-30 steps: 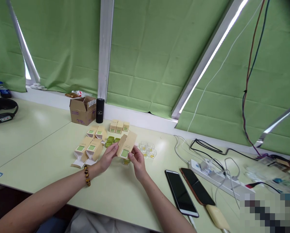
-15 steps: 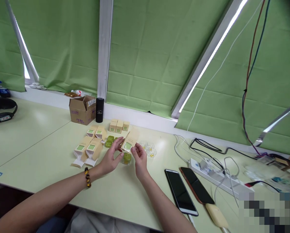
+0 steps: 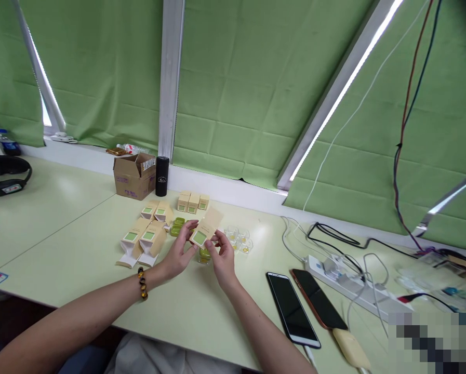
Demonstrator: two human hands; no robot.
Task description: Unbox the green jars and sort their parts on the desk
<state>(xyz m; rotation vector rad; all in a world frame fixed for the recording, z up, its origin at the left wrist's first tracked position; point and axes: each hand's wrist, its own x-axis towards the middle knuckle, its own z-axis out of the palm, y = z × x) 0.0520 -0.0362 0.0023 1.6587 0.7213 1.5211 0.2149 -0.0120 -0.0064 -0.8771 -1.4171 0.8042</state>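
The right hand [image 3: 223, 259] pinches a tan box [image 3: 206, 228] between thumb and fingers, held up over the bench [image 3: 201, 306]. The left hand [image 3: 178, 254] has its fingers spread beside the box; I cannot tell if they touch it. Both arms reach across the near edge of the bench, and a stretch of plain bench top lies between that edge and the hands. The far edge meets a white ledge [image 3: 225, 179].

Just under the box sits a clear cup [image 3: 204, 255] with something green in it. Clear cups [image 3: 239, 240] stand close past the right hand, and green cups [image 3: 177, 227] are partly hidden by the left one. Four open boxes [image 3: 151, 234] crowd the left side (the front two stick their white flaps out). Farther back are three small boxes [image 3: 192, 202], a brown carton [image 3: 134, 179] and a black bottle [image 3: 162, 176]. Two phones [image 3: 293, 310] lie by the right arm, near a power strip [image 3: 353, 285] with tangled wires.
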